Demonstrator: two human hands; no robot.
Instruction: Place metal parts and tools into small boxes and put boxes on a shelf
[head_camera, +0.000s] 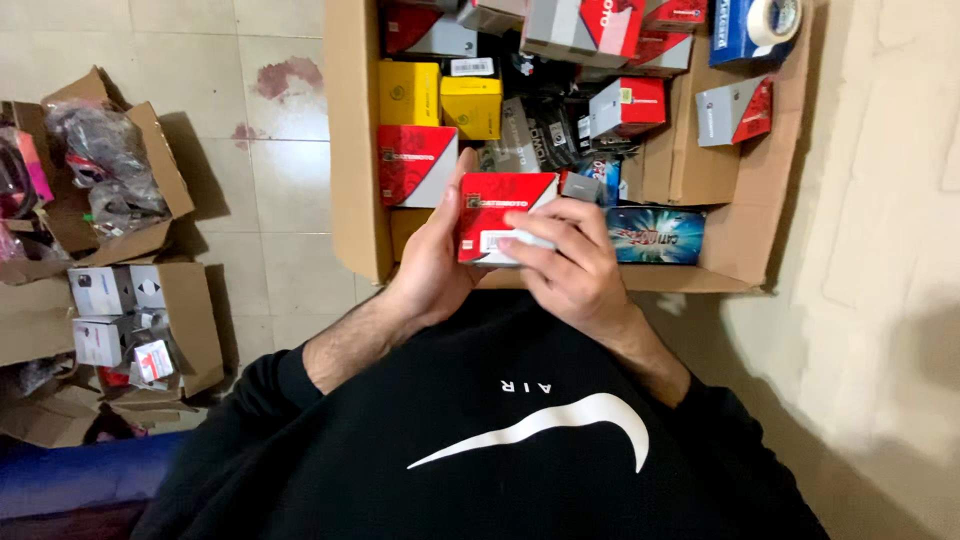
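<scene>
- Red box (500, 205), small, with a white lower part, is held in both hands just over the near edge of the big carton (352, 150), close in front of the person's chest.
- Left hand (432, 262) cups the box from its left side: palm against the edge, thumb lying up along the box's left face, forearm coming in bare from a pushed-up black sleeve (260, 385).
- Right hand (568, 260) lies across the box's lower right, fingers (540, 225) bent over the white part and pointing left, wrist angled in from the right.
- Both grips are clamped on the box, one from each side.
- Big carton stands on the tiled floor (270, 170) and is packed with small boxes: red and white box (415, 165) just beyond the held one, yellow boxes (440, 95), grey and red ones further back, a blue pack (655, 235) just right of the right hand.
- Tape roll (775, 18) sits at the carton's far right corner, cut off by the frame's top.
- Smaller cartons (150, 310) with more boxes and bagged parts stand well apart at the left.
- Hidden: the box's underside and most of its white part behind the right fingers; the left fingers behind the box.
</scene>
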